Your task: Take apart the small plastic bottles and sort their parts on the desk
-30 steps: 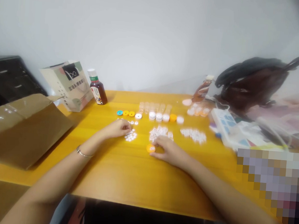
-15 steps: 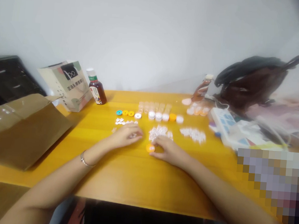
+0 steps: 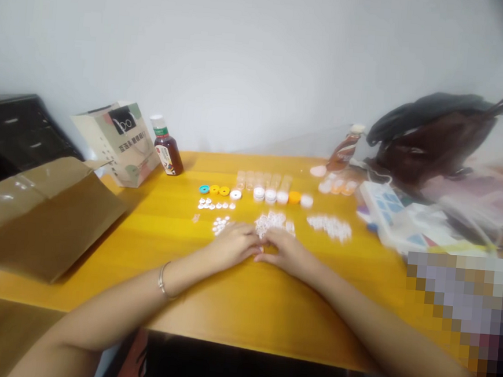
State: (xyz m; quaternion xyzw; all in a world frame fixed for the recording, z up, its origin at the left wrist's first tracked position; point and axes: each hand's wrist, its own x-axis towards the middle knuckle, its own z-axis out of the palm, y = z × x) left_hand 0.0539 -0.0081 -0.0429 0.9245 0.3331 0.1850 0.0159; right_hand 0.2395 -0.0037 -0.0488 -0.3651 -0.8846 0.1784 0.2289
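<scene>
My left hand (image 3: 235,246) and my right hand (image 3: 289,252) meet over the near-middle of the table, fingertips touching or almost so. Both hands are closed in a pinch. The orange cap seen in my right hand a moment earlier is hidden behind the fingers now. What my left fingers pinch, if anything, does not show. Just beyond the hands lies a pile of small clear-white pieces (image 3: 270,220). A group of small white discs (image 3: 221,225) is beside my left hand, and more white pieces (image 3: 216,205) form rows behind them.
Behind stands a row of blue, yellow, white and orange caps (image 3: 224,191), with clear cups (image 3: 263,181) farther back. More white pieces (image 3: 330,227) lie right. Around are a paper bag (image 3: 40,218), gift bag (image 3: 120,143), syrup bottle (image 3: 168,154), brown bottle (image 3: 344,152) and white box (image 3: 380,210).
My left hand has moved right, away from the small white discs, to meet my right hand. The orange cap has gone out of sight between the hands. The view has shifted slightly.
</scene>
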